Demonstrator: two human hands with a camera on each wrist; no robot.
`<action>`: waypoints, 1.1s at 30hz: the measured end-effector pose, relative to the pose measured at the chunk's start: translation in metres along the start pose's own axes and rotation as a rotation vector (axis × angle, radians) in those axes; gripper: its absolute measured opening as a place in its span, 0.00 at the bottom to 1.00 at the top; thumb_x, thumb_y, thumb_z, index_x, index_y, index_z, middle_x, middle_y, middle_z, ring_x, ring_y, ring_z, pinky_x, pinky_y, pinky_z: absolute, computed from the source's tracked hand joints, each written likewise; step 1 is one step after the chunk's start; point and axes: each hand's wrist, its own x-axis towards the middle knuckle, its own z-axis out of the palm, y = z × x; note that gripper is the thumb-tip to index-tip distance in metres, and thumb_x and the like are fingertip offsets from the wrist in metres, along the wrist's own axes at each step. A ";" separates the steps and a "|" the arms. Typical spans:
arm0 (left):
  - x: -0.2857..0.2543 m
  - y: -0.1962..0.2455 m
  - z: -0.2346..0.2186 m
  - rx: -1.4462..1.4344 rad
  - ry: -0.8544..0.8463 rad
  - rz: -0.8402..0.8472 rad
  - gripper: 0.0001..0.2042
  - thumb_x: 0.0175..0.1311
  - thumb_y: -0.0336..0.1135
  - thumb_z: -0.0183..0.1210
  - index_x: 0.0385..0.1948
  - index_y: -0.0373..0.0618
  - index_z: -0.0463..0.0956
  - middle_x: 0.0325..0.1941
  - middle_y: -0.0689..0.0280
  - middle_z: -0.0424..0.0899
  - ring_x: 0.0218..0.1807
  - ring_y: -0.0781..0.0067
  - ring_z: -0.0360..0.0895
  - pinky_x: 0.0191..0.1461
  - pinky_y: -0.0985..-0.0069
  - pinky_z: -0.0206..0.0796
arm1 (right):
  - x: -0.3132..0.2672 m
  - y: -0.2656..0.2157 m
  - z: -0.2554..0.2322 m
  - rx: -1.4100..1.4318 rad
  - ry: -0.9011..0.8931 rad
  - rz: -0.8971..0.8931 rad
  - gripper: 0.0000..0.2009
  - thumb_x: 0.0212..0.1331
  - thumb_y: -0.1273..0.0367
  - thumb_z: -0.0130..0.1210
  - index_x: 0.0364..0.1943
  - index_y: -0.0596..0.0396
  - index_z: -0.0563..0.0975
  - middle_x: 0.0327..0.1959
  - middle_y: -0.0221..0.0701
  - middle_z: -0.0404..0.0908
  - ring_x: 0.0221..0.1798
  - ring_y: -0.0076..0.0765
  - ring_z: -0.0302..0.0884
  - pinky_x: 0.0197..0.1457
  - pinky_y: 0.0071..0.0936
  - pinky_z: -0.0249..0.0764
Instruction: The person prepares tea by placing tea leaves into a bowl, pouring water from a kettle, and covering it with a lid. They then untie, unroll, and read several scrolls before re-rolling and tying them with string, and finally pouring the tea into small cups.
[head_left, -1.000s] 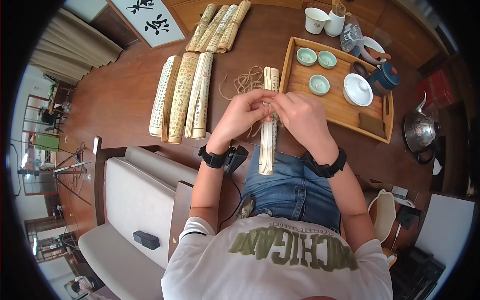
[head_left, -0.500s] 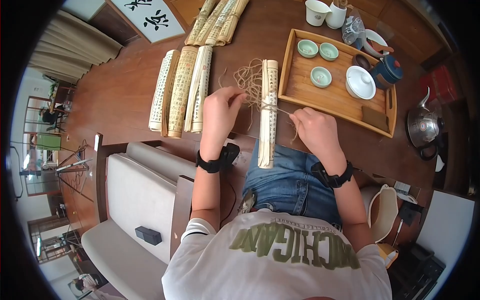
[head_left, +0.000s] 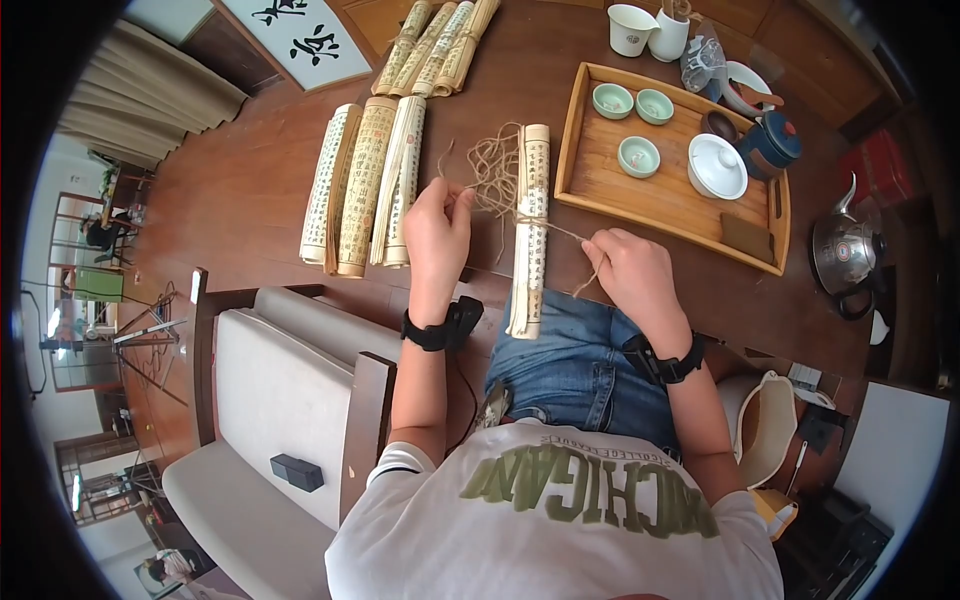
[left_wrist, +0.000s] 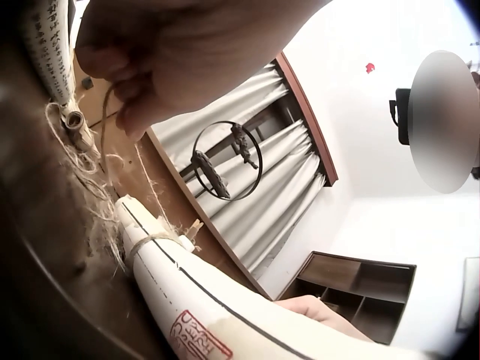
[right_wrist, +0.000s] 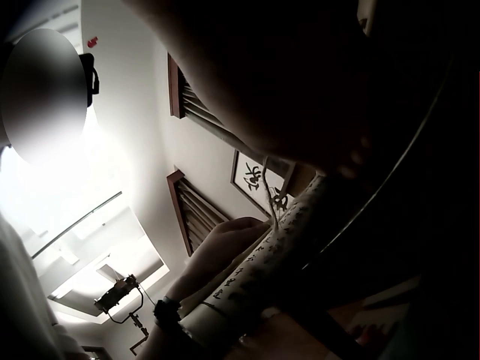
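A rolled paper scroll point(head_left: 533, 230) with printed characters lies over the table's near edge, twine point(head_left: 550, 223) passing round its middle. To its right, the right hand point(head_left: 632, 272) pinches one twine end, which runs taut to the scroll while a tail hangs below. On the other side the left hand point(head_left: 436, 240) pinches another strand between thumb and fingers. A loose tangle of twine point(head_left: 492, 170) rests beside the scroll's upper part. In the left wrist view, the strand rises from the scroll point(left_wrist: 172, 270) to the left hand point(left_wrist: 172, 60). The right wrist view is dark.
Several rolled scrolls point(head_left: 370, 190) lie at the left, with more tied ones point(head_left: 432, 50) behind them. A wooden tray point(head_left: 600, 190) with green cups and a white lidded bowl point(head_left: 717, 167) stands at the right, and a metal kettle point(head_left: 845, 250) beyond it. A grey bench point(head_left: 280, 400) is at lower left.
Both hands were together over the scroll; they have moved apart, drawing the twine out to both sides. The left hand has since shifted slightly farther left and down.
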 end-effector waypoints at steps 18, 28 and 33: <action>-0.017 0.033 -0.014 -0.500 -0.411 -0.161 0.23 0.83 0.47 0.48 0.44 0.36 0.86 0.16 0.76 0.65 0.19 0.86 0.60 0.24 0.78 0.53 | 0.045 -0.033 0.012 0.709 -0.098 0.016 0.15 0.62 0.76 0.61 0.53 0.60 0.81 0.51 0.36 0.81 0.38 0.35 0.85 0.44 0.31 0.81; -0.014 0.028 -0.008 -0.756 -0.403 -0.210 0.26 0.85 0.49 0.44 0.50 0.31 0.83 0.16 0.79 0.59 0.18 0.89 0.53 0.22 0.82 0.47 | 0.051 -0.022 0.044 1.065 -0.298 0.174 0.08 0.64 0.77 0.62 0.44 0.67 0.84 0.36 0.33 0.87 0.38 0.25 0.86 0.44 0.24 0.81; -0.010 0.029 -0.009 -0.766 -0.394 -0.199 0.26 0.85 0.48 0.43 0.51 0.30 0.82 0.17 0.79 0.59 0.19 0.88 0.55 0.21 0.82 0.49 | 0.052 -0.029 0.041 1.239 -0.348 0.247 0.05 0.65 0.77 0.61 0.41 0.68 0.83 0.33 0.32 0.85 0.37 0.24 0.84 0.42 0.22 0.80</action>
